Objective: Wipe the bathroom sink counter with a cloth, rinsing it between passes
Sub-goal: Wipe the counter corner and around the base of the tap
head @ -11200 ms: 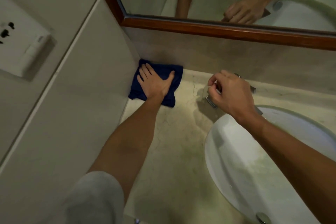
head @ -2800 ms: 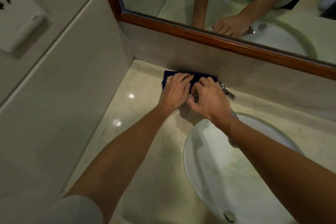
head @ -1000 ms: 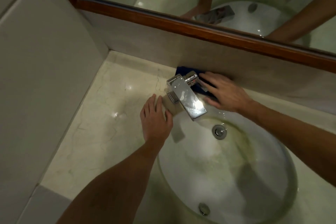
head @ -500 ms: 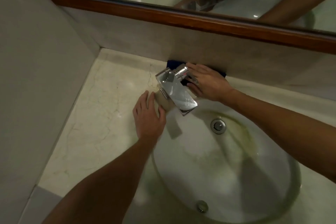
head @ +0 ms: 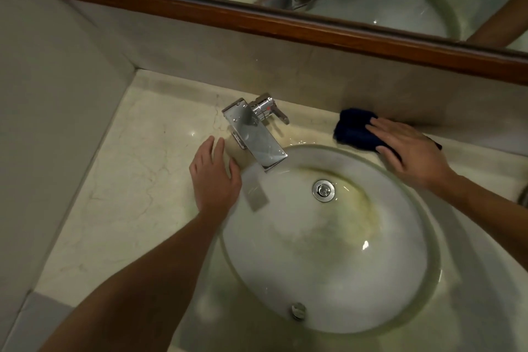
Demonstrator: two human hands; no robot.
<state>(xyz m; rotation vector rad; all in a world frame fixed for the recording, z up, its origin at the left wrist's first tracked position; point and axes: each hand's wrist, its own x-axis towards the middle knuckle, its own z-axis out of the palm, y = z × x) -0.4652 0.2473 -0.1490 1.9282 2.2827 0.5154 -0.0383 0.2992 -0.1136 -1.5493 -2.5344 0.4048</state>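
Right hand (head: 414,151) presses flat, straight fingers onto the blue cloth (head: 353,130) beneath them; left hand (head: 214,180) rests flat, holding nothing.

The surface (head: 137,180) is looking like pale veined marble, polished and catching glints of light. The tap (head: 254,134) is shining as mirror-bright chromed metal. The basin (head: 328,251) is showing smooth, glossy white ceramic with a yellowish stain ringing the metal drain (head: 323,190). The cloth (head: 353,130) is appearing as soft, matt, dark blue fabric. The mirror frame (head: 285,26) is gleaming as reddish-brown varnished wood.
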